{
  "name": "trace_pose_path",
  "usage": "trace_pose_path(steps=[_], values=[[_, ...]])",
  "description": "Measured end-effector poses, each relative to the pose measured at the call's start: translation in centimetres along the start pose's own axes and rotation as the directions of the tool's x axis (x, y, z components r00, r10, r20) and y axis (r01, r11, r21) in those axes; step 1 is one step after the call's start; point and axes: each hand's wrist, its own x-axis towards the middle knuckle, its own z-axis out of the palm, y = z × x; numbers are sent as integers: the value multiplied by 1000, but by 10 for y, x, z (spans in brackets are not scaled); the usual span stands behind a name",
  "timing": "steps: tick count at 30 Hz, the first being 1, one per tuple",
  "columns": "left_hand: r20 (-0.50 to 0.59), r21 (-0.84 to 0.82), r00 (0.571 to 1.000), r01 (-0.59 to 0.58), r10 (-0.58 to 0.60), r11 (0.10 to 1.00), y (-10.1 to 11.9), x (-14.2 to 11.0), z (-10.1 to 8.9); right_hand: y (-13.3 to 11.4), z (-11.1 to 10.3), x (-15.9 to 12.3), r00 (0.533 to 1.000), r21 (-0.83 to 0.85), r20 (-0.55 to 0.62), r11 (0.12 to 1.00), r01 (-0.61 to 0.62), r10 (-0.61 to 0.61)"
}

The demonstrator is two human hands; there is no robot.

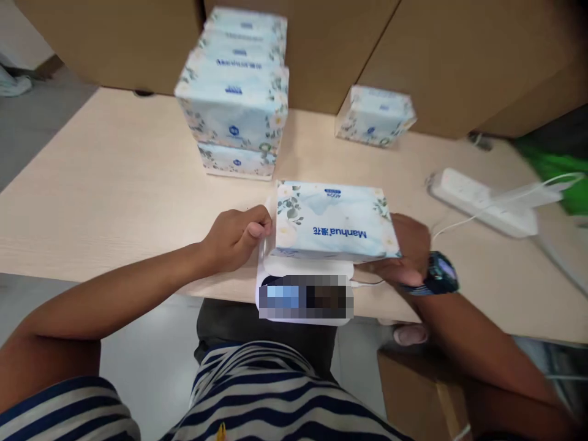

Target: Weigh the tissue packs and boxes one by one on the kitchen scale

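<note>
A light blue floral tissue pack [335,223], its lettering upside down to me, is above a white device [305,268] at the table's front edge. Whether the pack rests on the device is hidden. My right hand [407,245], with a dark watch on its wrist, is closed at the pack's right end, its fingers partly out of sight behind it. Beside the pack's left end, my left hand [241,236] has its fingers curled and thumb pressed in by the device's pale edge. What it pinches, if anything, is not visible. The device's front panel is blurred out.
Several matching tissue packs [232,104] stand stacked at the back left, and another pack [376,116] sits by the brown partition [340,49]. A white power strip [482,202] with cables lies to the right on the wooden table [114,177]. A cardboard box [408,392] is below.
</note>
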Motion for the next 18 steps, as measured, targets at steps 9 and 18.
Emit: trace_pose_path(steps=[9, 18], values=[[-581, 275, 807, 75, 103, 958, 31, -29, -41, -48, 6, 107, 950, -59, -131, 959, 278, -284], [-419, 280, 760, 628, -496, 726, 9, -58, -138, -115, 68, 185, 849, -117, 527, 992, 41, 27]])
